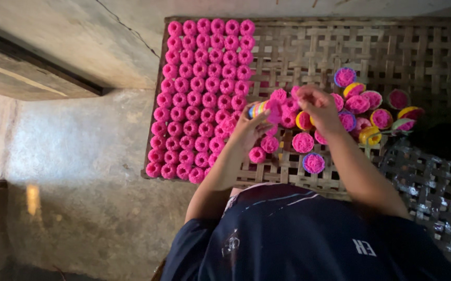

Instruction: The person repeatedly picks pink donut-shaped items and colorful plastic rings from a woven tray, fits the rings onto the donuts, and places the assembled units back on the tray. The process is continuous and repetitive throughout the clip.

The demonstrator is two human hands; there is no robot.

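Looking down past a dark blue shirt [308, 239], the view takes in a woven lattice tray [392, 47] set on a grey concrete floor [79, 156]. The left hand [247, 129] is curled around a small striped tube [257, 109] with a pink end, gripping it at the fingertips just beside the packed block. The right hand [319, 106] is pinched shut on a scrap of pink paper [276, 110] at that tube's end, so both hands meet over the middle of the tray. On the tray's left side stands a packed block of pink-topped tubes [199, 99], six across and roughly a dozen rows deep, near seventy in all; the lowest rows are partly hidden by the left forearm, so the exact count cannot be told. To the right lies a loose heap of tubes [360, 109], about twenty, lying tilted and touching, their striped yellow and blue sides showing. Two more [263, 148] stand apart below the left hand, and one [314, 163] sits alone near the tray's near edge.
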